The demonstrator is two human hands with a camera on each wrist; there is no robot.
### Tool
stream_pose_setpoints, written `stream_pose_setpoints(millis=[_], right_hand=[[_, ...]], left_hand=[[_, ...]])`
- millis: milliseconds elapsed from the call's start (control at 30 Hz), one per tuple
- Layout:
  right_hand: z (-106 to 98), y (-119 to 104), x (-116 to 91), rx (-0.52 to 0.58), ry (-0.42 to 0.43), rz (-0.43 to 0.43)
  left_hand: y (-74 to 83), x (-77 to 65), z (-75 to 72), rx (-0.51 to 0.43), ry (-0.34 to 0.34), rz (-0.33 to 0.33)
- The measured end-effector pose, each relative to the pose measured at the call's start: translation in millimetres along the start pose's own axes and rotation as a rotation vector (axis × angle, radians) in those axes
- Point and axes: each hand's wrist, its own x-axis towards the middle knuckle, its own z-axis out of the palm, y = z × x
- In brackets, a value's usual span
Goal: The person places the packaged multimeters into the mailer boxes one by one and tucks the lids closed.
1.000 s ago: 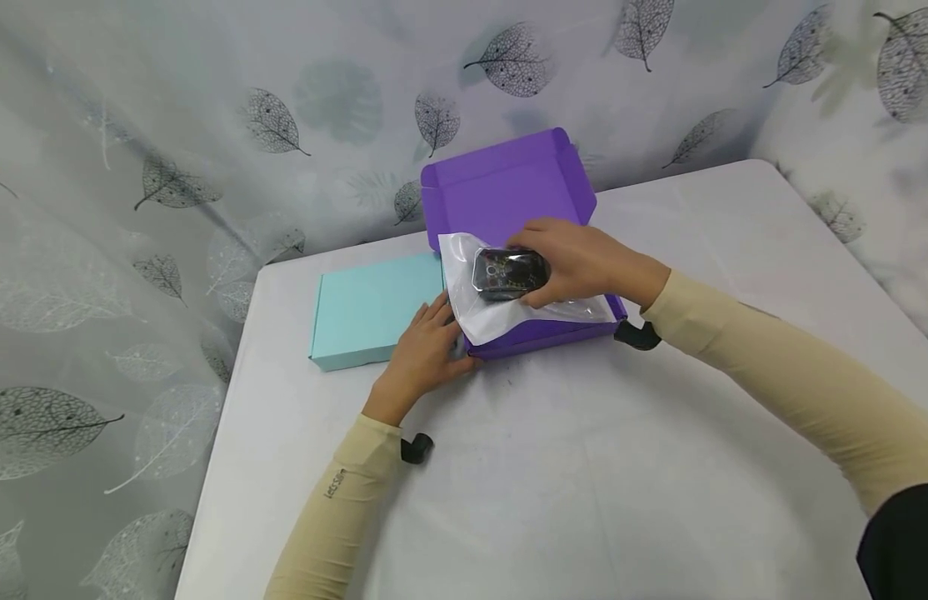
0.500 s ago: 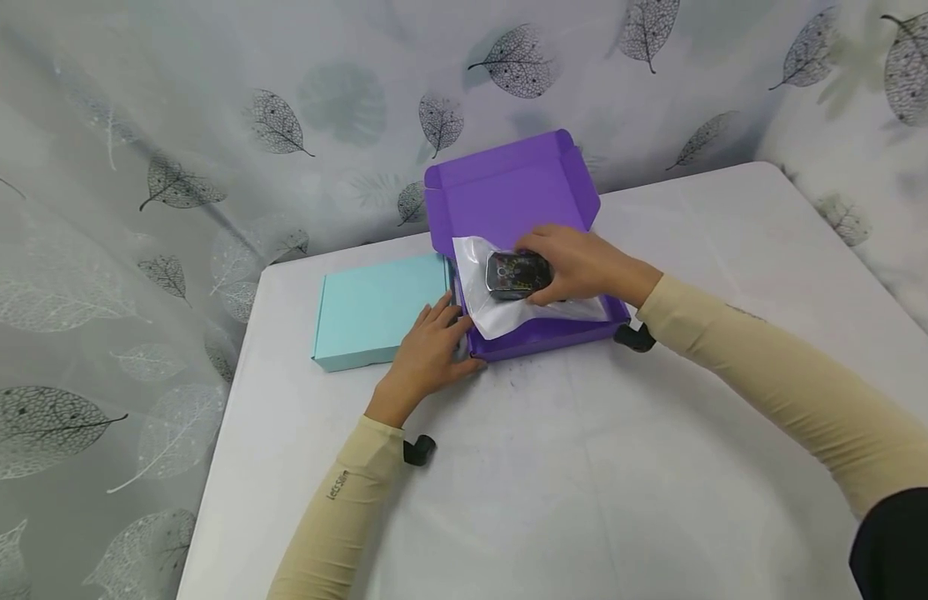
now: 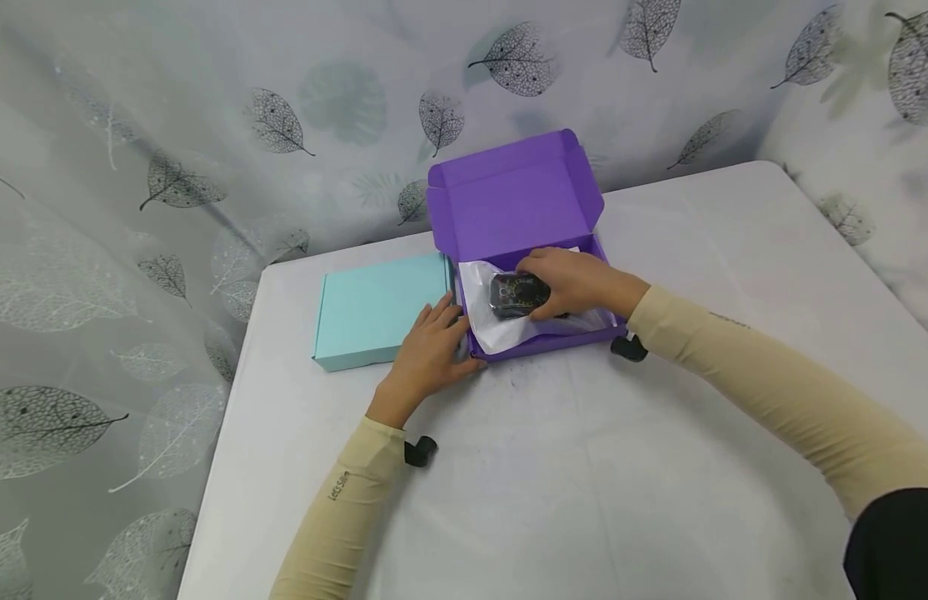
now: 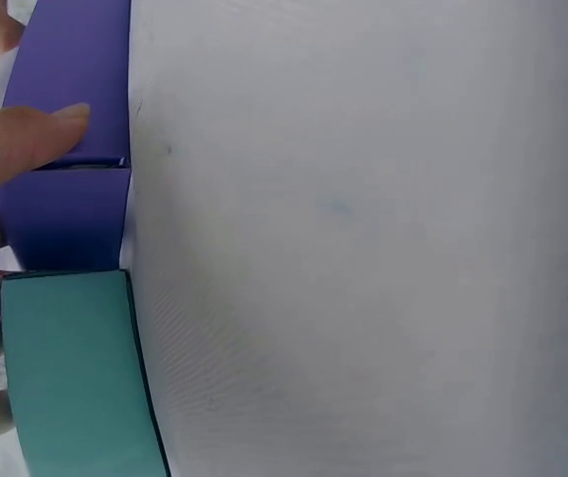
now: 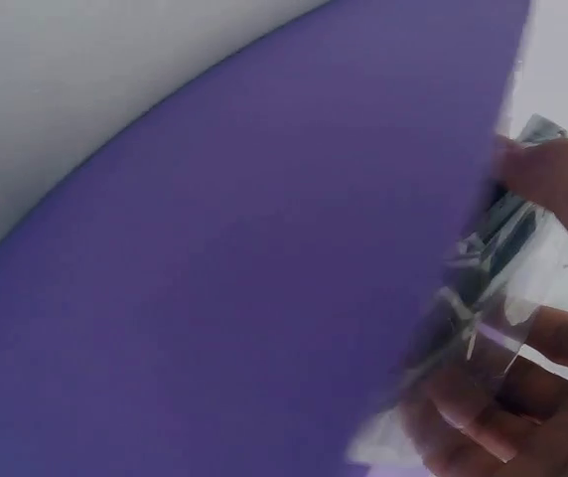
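An opened purple carton point(image 3: 512, 204) has its lid raised at the back. My right hand point(image 3: 572, 279) grips a glossy black item point(image 3: 515, 295) with small coloured markings, inside the carton. Under it a white plastic bag point(image 3: 488, 333) spreads over the carton's inside. Clear wrapping shows around the item in the right wrist view, where the purple wall point(image 5: 264, 258) hides much of it. My left hand point(image 3: 426, 354) rests at the carton's front left corner with fingers extended; its thumb point(image 4: 31, 139) lies against the purple front wall in the left wrist view.
A closed teal box point(image 3: 377, 304) lies directly left of the purple carton, my left fingers at its right edge. Both stand on a table with a white cloth point(image 3: 524, 483). A leaf-patterned curtain point(image 3: 344, 167) hangs behind and along the left.
My right hand has lowered the black item and white bag into the purple carton, shifting slightly right. The left hand stays at the corner.
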Motion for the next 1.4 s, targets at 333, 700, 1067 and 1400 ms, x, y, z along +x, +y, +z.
stream_pose_setpoints(millis=[333,700,1067,1400], right_hand=[[2.7,4.5,1.5,0.032,-0.046,0.030],[3.6,11.1,4.0,-0.001,-0.070,0.015],[9.8,9.9,5.7,-0.079,-0.055,-0.027],[10.5,13.7,-2.8,-0.056,-0.021,-0.034]], left_hand=[[5.7,0.2,-2.4,0.026,-0.036,-0.012],[8.9,4.2,-7.2,0.034,-0.059,-0.024],[19.3,9.0,-8.7,0.068,-0.113,-0.092],[20.0,12.7,-14.0,-0.029,-0.117,-0.145]])
